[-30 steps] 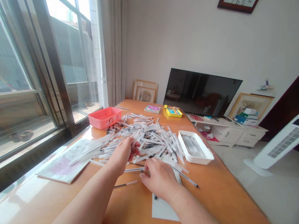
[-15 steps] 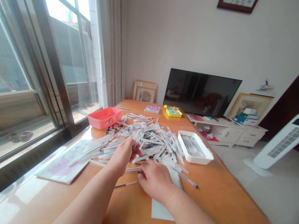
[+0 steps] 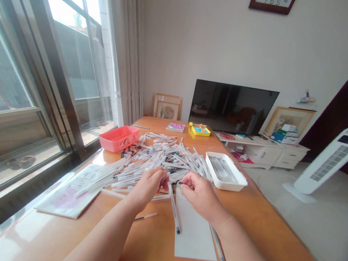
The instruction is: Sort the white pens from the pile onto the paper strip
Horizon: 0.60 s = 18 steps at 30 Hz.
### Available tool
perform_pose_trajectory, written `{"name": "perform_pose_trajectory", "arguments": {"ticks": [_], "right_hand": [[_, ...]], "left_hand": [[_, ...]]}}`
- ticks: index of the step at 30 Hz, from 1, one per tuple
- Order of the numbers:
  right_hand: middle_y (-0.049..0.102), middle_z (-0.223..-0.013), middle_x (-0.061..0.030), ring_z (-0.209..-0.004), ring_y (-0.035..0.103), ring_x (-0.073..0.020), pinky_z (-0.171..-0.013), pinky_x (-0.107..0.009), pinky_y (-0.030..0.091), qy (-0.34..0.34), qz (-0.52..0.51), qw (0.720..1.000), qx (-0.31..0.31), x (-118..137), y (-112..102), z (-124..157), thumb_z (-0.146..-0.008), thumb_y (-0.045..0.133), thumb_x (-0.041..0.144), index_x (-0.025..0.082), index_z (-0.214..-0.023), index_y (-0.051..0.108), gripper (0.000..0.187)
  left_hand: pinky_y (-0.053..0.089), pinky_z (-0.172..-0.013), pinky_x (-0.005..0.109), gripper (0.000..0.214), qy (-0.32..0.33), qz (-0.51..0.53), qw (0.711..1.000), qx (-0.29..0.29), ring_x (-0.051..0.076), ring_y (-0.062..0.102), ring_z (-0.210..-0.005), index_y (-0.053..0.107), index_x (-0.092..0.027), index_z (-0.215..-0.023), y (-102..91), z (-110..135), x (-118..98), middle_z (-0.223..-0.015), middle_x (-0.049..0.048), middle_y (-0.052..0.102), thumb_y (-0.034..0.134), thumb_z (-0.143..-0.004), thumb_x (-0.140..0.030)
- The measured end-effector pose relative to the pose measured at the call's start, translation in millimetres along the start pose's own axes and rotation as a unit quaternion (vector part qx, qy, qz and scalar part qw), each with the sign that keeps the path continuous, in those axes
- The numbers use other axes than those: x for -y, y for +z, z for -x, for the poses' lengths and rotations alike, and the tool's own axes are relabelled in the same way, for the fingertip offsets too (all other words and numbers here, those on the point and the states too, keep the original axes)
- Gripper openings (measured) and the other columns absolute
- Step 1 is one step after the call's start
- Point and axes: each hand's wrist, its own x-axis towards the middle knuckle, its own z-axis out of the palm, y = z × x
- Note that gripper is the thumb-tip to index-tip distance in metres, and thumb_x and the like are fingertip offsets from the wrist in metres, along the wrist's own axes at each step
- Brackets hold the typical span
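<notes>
Head cam – R hand now farther fwd, pinching blk bit – L hand curled, grip unclear.

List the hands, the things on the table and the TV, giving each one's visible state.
Left hand: fingers curled, grip unclear
Right hand: fingers pinching a black piece
Pens: heaped loosely
Red box: open-topped
White box: open, pens inside
Paper: flat
Booklet: flat, partly under pens
TV: screen dark

Two bare forearms, bare fingers
</notes>
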Motion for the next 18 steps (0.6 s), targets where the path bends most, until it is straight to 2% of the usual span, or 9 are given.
{"name": "perform_pose_trajectory", "arguments": {"ticks": [7,18], "right_hand": [[0.063,-0.074,0.0037,-0.069,0.057,-0.0129,-0.064,-0.023,0.044,-0.041,0.031,0.999,0.015,9,-17,6,-0.083,0.057,0.019,0.022,-0.086,0.061,0.006],[0.063,-0.073,0.0026,-0.067,0.055,-0.0126,-0.062,-0.023,0.040,-0.073,0.127,0.988,0.037,18,-21,10,-0.081,0.056,0.015,0.021,-0.082,0.061,0.008]], "left_hand": [[0.040,-0.067,0.029,0.028,0.054,-0.128,0.988,0.073,0.017,0.056,-0.068,0.055,-0.020,-0.069,7.2,6,-3,-0.069,0.0011,0.065,0.040,-0.089,-0.031],[0.040,-0.069,0.029,0.025,0.084,-0.188,0.975,0.083,0.019,0.059,-0.068,0.057,-0.022,-0.071,9.8,6,2,-0.067,-0.0003,0.066,0.040,-0.089,-0.027]]}}
